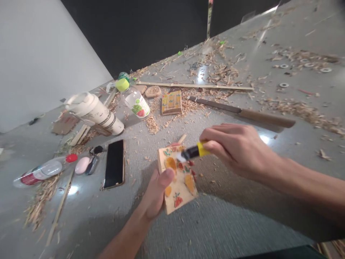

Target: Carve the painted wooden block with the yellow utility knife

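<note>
My left hand (155, 196) grips a pale wooden block (174, 190) from its left side, with the thumb across its upper face. Painted orange and red fruit-like shapes with green leaves decorate that face. In my closed right hand (233, 149) is a tool with a yellow-and-black handle (192, 153). Its whitish tip meets or hovers just over the upper part of the block; blur hides its exact kind and whether it touches. Beyond the hands lies a second painted wooden block (171, 102).
Left of my hands are a phone (114, 163), a white tumbler (94, 113) and a bottle with a red cap (45, 172). A green-capped bottle (133, 99) leans farther back. A long saw (239, 110), a thin wooden strip (196, 86) and wood shavings (221, 73) lie beyond.
</note>
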The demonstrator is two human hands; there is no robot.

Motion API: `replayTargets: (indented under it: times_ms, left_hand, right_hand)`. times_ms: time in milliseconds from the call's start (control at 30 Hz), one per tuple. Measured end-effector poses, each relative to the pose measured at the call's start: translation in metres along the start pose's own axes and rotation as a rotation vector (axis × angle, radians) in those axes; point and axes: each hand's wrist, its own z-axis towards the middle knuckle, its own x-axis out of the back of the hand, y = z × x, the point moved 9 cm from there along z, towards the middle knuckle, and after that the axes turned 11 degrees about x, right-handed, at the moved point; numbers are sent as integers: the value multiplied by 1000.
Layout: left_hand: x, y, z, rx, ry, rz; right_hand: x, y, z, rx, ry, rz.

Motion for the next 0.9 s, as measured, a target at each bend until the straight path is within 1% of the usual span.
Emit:
replayTargets:
  times_ms: [67,133,200,300,400,567,733,900]
  left_hand:
    - [-5,-1,-1,-22,-67,-21]
    - [-10,-4,-1,-14,-129,-5]
    - [-13,-8,-1,10,-157,19]
    - [-11,-13,2,57,-123,39]
    - [-11,-17,4,104,-93,69]
    - [-15,-9,5,53,-73,143]
    - [-19,-10,6,53,-119,222]
    - [-16,-16,3,90,-93,329]
  right_hand:
    - [-3,-5,-2,-12,-8,9]
    - [-7,-9,-3,-31,-14,-14]
    - [-13,-14,-2,-22,-42,3]
    - [-22,-18,-2,-4,-100,52]
    - [-26,-20,-2,-14,-137,83]
    - [-32,-23,-3,-22,-212,172]
    - [-35,-22,-2,-9,-226,198]
    - [-35,-22,-3,-7,-228,117]
